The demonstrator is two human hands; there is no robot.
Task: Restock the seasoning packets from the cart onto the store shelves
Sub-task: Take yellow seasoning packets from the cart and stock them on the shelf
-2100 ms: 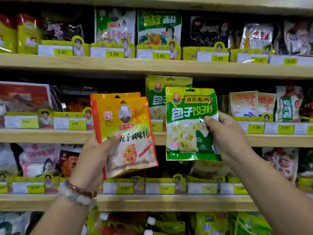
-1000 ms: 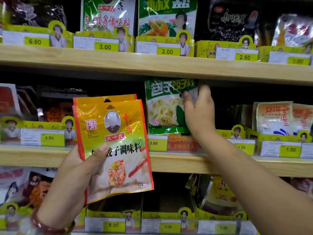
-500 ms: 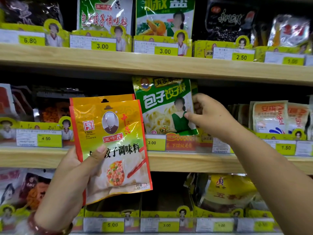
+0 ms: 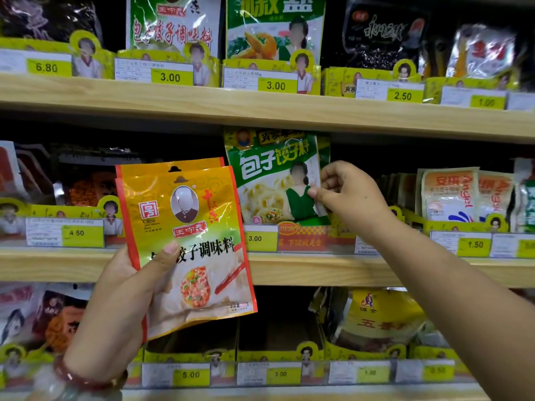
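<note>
Two glossy orange-and-yellow seasoning packets (image 4: 188, 244), stacked one behind the other, are nearest the camera, gripped in the left hand (image 4: 127, 287). The thumb lies across the front packet's lower left, over the black lettering, and the fingers are hidden behind the packets. A dark red bead bracelet (image 4: 86, 379) and a pale one circle that wrist at the bottom edge.

Up and to the right of the left hand, the right hand (image 4: 347, 192) pinches the right edge of a green plastic seasoning packet (image 4: 272, 175) between thumb and curled fingers. This packet stands upright in its slot on the middle light wooden shelf (image 4: 318, 267), its bottom tucked behind a yellow price label reading 3.00 (image 4: 259, 238) and a red promotional tag (image 4: 301, 238). Its top nearly reaches the underside of the upper wooden shelf (image 4: 260, 110).

To the right of the right hand, on the same shelf, stand pale packets with orange lettering (image 4: 451, 195). Below the right forearm, on the lowest level, sits a yellow pouch with red characters (image 4: 379, 316) in a yellow cardboard tray (image 4: 362, 353). Left of the left hand, dark packets (image 4: 84, 180) sit behind a 4.50 label (image 4: 76, 233).

Farthest up, above both hands, the top shelf carries a white-and-green packet (image 4: 170, 24), a green packet showing fried food (image 4: 275, 27) and a black packet (image 4: 382, 33), with yellow price labels along the edge.
</note>
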